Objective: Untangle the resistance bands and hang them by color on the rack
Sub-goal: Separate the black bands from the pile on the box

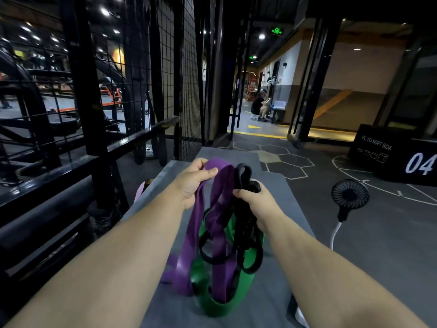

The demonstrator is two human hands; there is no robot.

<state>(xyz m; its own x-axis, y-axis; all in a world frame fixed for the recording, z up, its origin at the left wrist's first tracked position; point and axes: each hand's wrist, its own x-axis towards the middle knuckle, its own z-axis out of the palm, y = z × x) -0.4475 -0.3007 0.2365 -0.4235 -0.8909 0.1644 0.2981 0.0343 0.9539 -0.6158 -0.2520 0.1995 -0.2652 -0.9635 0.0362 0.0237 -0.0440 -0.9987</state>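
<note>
A tangle of resistance bands hangs between my hands above a grey mat (272,301). My left hand (194,181) grips the top loop of a wide purple band (220,223). My right hand (256,202) grips a bunch of thin black bands (246,237). A wide green band (212,301) is looped through both, its lower end resting on the mat. The black metal rack (92,110) with a wire grid stands to the left, with dark bands hanging on it.
A small black fan (350,195) with a white cable sits on the floor to the right. A black plyo box (397,155) stands far right. A pale pink band (139,192) peeks out at the mat's left edge. A seated person is far down the corridor.
</note>
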